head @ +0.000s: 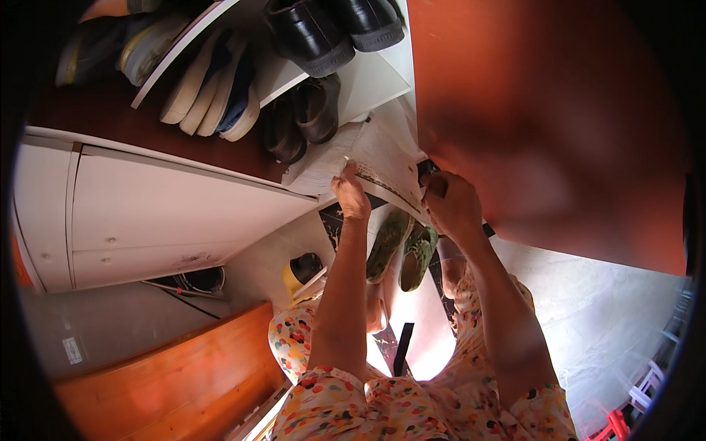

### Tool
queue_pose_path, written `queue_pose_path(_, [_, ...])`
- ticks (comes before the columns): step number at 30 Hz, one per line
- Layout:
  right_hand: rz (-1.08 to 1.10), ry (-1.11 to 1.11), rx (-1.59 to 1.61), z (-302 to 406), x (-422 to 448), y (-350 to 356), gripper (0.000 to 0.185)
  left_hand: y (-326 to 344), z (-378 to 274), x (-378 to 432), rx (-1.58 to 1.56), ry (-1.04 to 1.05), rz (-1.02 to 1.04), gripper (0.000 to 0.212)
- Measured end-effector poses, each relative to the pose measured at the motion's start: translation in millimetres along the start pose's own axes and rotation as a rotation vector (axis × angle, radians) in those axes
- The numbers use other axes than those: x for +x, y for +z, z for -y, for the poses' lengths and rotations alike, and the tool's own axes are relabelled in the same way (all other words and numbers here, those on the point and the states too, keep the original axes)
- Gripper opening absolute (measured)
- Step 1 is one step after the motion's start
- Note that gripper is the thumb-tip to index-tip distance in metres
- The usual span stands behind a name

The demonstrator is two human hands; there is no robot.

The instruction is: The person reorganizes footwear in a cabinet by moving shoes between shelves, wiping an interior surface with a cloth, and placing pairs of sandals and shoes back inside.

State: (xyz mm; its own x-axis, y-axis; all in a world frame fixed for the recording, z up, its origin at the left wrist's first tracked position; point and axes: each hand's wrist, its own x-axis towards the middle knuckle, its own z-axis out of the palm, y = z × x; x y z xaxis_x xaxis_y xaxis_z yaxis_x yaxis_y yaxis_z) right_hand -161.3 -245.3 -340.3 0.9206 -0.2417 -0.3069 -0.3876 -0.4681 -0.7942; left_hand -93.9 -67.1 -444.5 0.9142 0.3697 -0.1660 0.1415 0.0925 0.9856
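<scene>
My left hand pinches the near edge of a worn, printed paper sheet, thumb on top. My right hand is curled at the sheet's right edge, close to the red door panel; its fingertips are partly hidden, so its hold is unclear. The sheet spreads beside the cabinet's lower shelf. Dark brown shoes stand just left of it. A pair of green camouflage-patterned shoes rests on the floor below the sheet, between my forearms.
White-soled shoes stand on the shelf, with black leather shoes higher up. A large red door panel stands at the right, a white cabinet front at the left. An orange wooden board is at the lower left; a red plastic item lies lower right.
</scene>
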Motion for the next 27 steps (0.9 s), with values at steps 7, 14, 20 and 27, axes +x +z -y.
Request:
queue_pose_path(7, [-0.031, -0.081, -0.086, 10, -9, 6, 0.019, 7, 99, 4, -0.685, -0.437, -0.04, 0.044])
queue_pose_path(14, [0.048, -0.093, -0.215, 22, -18, 18, 0.027, 0, 182, 27, -0.857, -0.731, -0.216, 0.044])
queue_pose_path(20, [0.082, -0.142, -0.312, 18, -21, 21, 0.027, 8, 177, 38, -0.652, -0.924, -0.278, 0.039])
queue_pose_path(27, [0.13, -0.132, -0.321, 22, -27, 27, 0.029, 19, 167, 35, -0.509, -0.846, -0.545, 0.024])
